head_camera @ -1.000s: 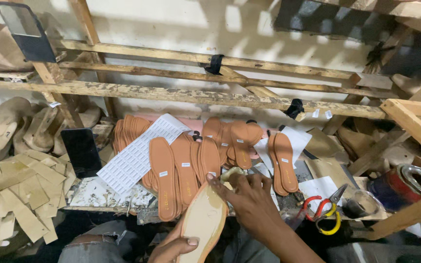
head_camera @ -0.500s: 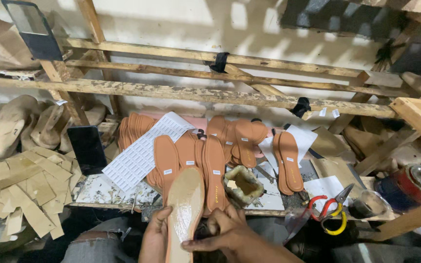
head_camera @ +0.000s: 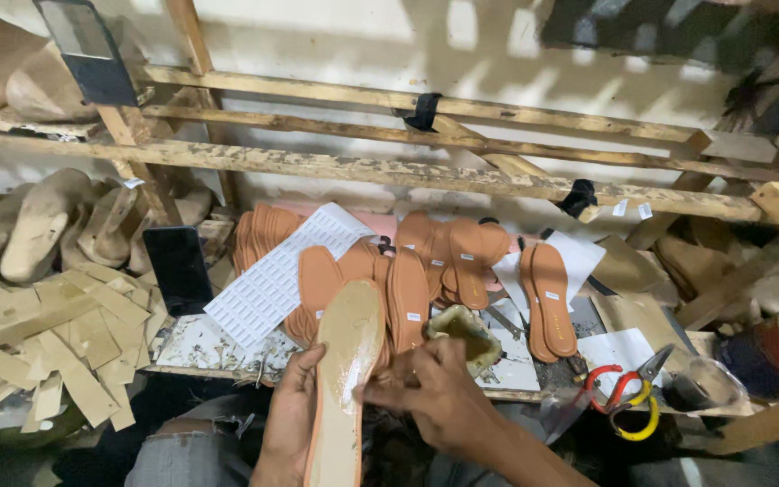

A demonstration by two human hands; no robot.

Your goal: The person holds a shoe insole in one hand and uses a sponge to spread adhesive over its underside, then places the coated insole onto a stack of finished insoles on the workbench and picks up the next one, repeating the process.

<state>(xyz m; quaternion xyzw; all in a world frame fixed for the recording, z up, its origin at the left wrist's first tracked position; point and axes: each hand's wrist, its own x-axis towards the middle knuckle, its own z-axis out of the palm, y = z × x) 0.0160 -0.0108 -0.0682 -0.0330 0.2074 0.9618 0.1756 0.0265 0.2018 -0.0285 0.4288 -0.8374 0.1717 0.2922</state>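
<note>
Left hand (head_camera: 288,417) is gripping the pale insole (head_camera: 344,370) along its left edge, fingers curled around it, toe pointing up. Right hand (head_camera: 433,393) is touching the insole's right edge with pinched fingertips (head_camera: 370,393), just beside the glue pot (head_camera: 467,335).

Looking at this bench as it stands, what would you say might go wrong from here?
The glue pot sits at the bench edge right by the right hand; a knock might tip it onto the orange insoles. The pale insole, supported by the left hand, looks coated, so it could smear the fingers or the sheet of white labels. The scissors lie close to the right forearm and may get snagged.
</note>
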